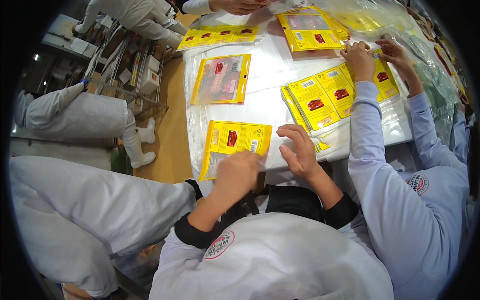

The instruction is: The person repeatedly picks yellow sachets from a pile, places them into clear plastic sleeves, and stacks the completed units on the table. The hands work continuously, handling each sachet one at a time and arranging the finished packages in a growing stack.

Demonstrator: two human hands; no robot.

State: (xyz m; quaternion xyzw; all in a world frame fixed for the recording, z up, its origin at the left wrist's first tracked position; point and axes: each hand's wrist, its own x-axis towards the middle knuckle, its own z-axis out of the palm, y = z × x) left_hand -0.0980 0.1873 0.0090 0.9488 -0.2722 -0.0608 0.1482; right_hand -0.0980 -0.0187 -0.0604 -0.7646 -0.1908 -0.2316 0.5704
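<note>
A yellow printed plastic pouch [242, 134] with a small picture of red food lies near the table's front left edge. My left hand [236, 175] is over its lower right part, knuckles up. That hand is a little blurred, and its fingertips are hidden. Just right of the pouch my right hand [299, 152] hovers with nothing in it, thumb and fingers apart and slightly bent. Farther back lies a second yellow-edged pouch [220, 80] with a clear window. To the right, a co-worker's two hands [361, 59] are on a row of yellow printed pouches [334, 95].
The table [267, 82] has a white covering. Yellow sheets [217, 36] and a stack of pouches [306, 29] lie toward the back. Clear plastic film [425, 65] is bunched at the right. Another person's hand [240, 6] shows at the far edge. Wire shelving [117, 60] stands left.
</note>
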